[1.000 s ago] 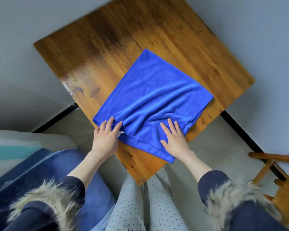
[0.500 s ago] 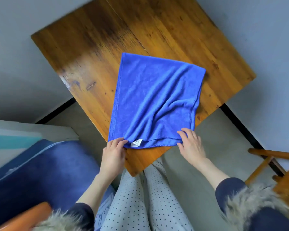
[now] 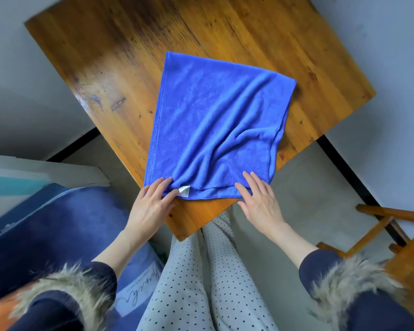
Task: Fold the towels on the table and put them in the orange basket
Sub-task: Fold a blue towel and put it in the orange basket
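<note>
A blue towel [image 3: 215, 130] lies spread and slightly wrinkled on the wooden table [image 3: 120, 68], its near edge by the table's near corner. A white label [image 3: 184, 191] shows at that edge. My left hand [image 3: 151, 206] rests with fingers flat on the towel's near left corner, thumb beside the label. My right hand [image 3: 261, 201] lies flat with fingers apart on the near right part of the edge. An orange patch, seemingly the orange basket [image 3: 0, 309], peeks out at the bottom left, mostly hidden by my sleeve.
A dark blue cushioned seat [image 3: 58, 225] stands to my left, close to the table. A wooden chair [image 3: 392, 225] is at the right edge. My legs in dotted trousers [image 3: 201, 283] are against the table's near corner. Grey floor surrounds the table.
The towel was turned clockwise on the table, so one edge now faces me. Both hands moved with it to its near corners and now lie flat on that edge.
</note>
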